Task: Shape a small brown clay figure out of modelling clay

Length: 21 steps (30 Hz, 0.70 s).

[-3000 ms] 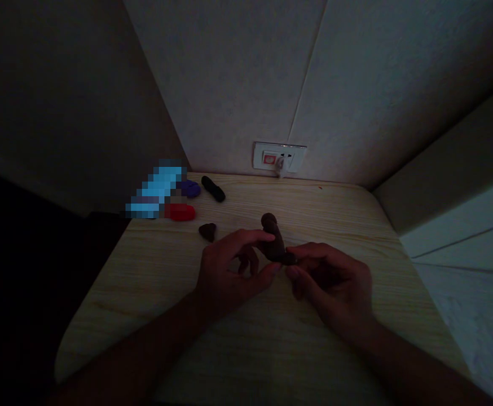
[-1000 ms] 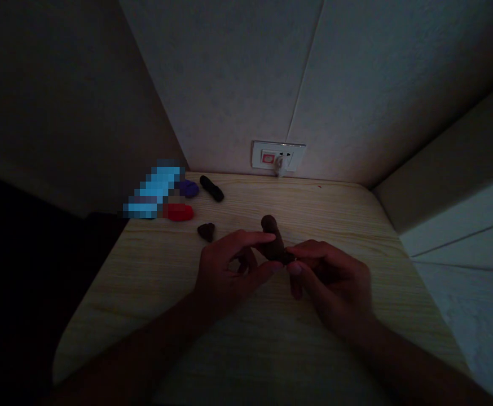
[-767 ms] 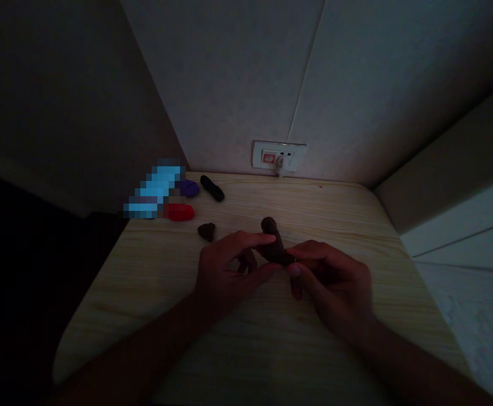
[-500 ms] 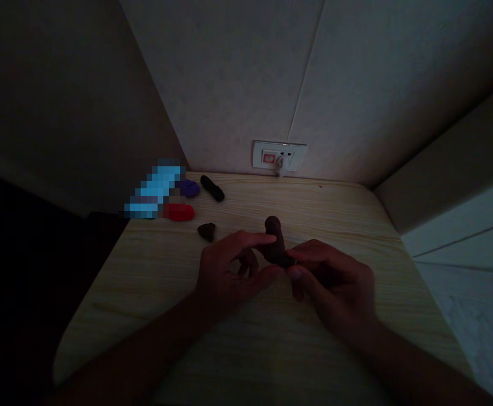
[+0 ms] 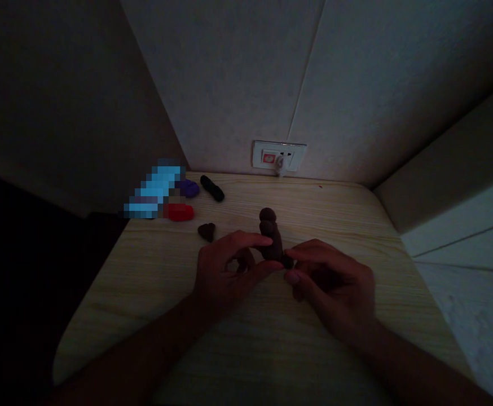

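"Brown figure (image 5: 276,245): how are we holding it?"

"Our left hand (image 5: 218,281) is pinching it, thumb against fingers; our right hand (image 5: 343,285) is pinching the small dark stub (image 5: 287,261) beside it."

"And beyond our left hand?"

"Brown lump (image 5: 206,231) lying nearest; red (image 5: 184,212), purple (image 5: 190,188) and black (image 5: 212,188) pieces lying farther."

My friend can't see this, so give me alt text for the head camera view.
A person's left hand and right hand hold a lumpy dark brown piece at a wooden table, the right pinching its lower end. On the left lie a brown lump, a red piece, a purple piece and a black piece; a wall socket is behind, in dim light.
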{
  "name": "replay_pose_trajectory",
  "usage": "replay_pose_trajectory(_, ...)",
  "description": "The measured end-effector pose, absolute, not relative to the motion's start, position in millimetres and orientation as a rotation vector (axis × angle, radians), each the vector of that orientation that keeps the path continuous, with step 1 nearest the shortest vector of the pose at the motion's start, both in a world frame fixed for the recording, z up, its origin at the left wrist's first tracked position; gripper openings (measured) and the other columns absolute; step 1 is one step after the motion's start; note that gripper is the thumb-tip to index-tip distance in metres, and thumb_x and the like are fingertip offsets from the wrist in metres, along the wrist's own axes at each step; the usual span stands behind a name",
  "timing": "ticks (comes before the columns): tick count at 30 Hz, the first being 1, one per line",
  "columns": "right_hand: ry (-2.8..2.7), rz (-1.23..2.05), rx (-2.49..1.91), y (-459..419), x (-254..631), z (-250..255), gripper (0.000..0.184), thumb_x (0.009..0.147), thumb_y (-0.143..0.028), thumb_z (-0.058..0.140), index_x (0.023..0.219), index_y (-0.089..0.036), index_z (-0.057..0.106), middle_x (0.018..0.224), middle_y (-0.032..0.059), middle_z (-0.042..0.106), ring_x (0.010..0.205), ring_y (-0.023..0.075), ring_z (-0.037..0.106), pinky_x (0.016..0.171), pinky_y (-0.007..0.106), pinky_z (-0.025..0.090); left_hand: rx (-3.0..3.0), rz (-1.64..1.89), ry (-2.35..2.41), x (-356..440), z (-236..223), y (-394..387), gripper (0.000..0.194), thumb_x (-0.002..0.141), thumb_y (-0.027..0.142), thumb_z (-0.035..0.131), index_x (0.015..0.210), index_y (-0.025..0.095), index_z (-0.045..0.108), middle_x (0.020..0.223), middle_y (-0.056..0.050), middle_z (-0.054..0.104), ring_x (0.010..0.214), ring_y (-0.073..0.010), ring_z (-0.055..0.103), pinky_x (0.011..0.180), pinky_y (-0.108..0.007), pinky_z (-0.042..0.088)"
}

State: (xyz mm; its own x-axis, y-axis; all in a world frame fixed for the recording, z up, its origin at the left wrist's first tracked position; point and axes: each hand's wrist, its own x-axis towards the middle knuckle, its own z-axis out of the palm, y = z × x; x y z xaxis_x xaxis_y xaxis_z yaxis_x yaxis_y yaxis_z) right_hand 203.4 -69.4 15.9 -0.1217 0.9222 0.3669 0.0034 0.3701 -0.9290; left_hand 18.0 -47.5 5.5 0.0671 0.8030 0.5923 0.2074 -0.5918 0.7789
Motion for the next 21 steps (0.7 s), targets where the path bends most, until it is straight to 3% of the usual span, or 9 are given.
replay_pose_trajectory(4, -1.436, 1.022, -0.897, -71, 203, 15, 0.031, 0.085, -0.008, 0.077, 0.107, -0.029, 0.076, 0.081, -0.0026, 0.069, 0.052, 0.0063, 0.062, 0.044, 0.016, 0.05, 1.877, 1.571, 1.014, 17, 5, -49, 0.03, 0.075, 0.026, 0.09, 0.099, 0.022, 0.072, 0.077, 0.004, 0.074, 0.049, -0.0054, 0.059, 0.046, -0.016, 0.047)
replay_pose_trajectory(9, -1.504, 0.912, -0.923, -72, 206, 14, 0.026, 0.086, -0.009, 0.077, 0.105, -0.026, 0.076, 0.089, 0.0006, 0.069, 0.055, 0.0076, 0.062, 0.043, 0.019, 0.05, 1.833, 1.522, 1.024, 15, -1, -53, 0.033, 0.078, 0.018, 0.087, 0.105, 0.023, 0.069, 0.09, 0.003, 0.076, 0.049, -0.0053, 0.063, 0.047, -0.017, 0.048)
replay_pose_trajectory(13, -1.576, 0.809, -0.928, -70, 207, 13, 0.026, 0.086, -0.008, 0.075, 0.106, -0.025, 0.075, 0.089, 0.0016, 0.068, 0.056, 0.0086, 0.062, 0.044, 0.021, 0.049, 1.476, 1.461, 0.961, 18, -1, -57, 0.025, 0.081, 0.015, 0.081, 0.098, 0.023, 0.064, 0.093, 0.003, 0.071, 0.048, -0.0065, 0.065, 0.043, -0.018, 0.049)
replay_pose_trajectory(17, -1.532, 0.821, -0.95, -70, 205, 13, 0.025, 0.087, -0.01, 0.075, 0.106, -0.026, 0.074, 0.097, 0.0021, 0.07, 0.055, 0.0075, 0.062, 0.044, 0.021, 0.049, 1.068, 1.331, 0.905, 24, 7, -53, 0.038, 0.072, 0.014, 0.088, 0.089, 0.022, 0.055, 0.09, 0.004, 0.07, 0.048, -0.0061, 0.062, 0.042, -0.018, 0.05)
replay_pose_trajectory(21, -1.454, 0.889, -1.036, -69, 203, 13, 0.026, 0.084, -0.013, 0.079, 0.105, -0.028, 0.073, 0.076, -0.0037, 0.067, 0.049, 0.0076, 0.058, 0.043, 0.02, 0.044, 0.85, 1.257, 0.744, 28, 5, -45, 0.042, 0.07, 0.02, 0.091, 0.095, 0.022, 0.059, 0.089, 0.002, 0.073, 0.052, -0.0072, 0.062, 0.039, -0.016, 0.046)
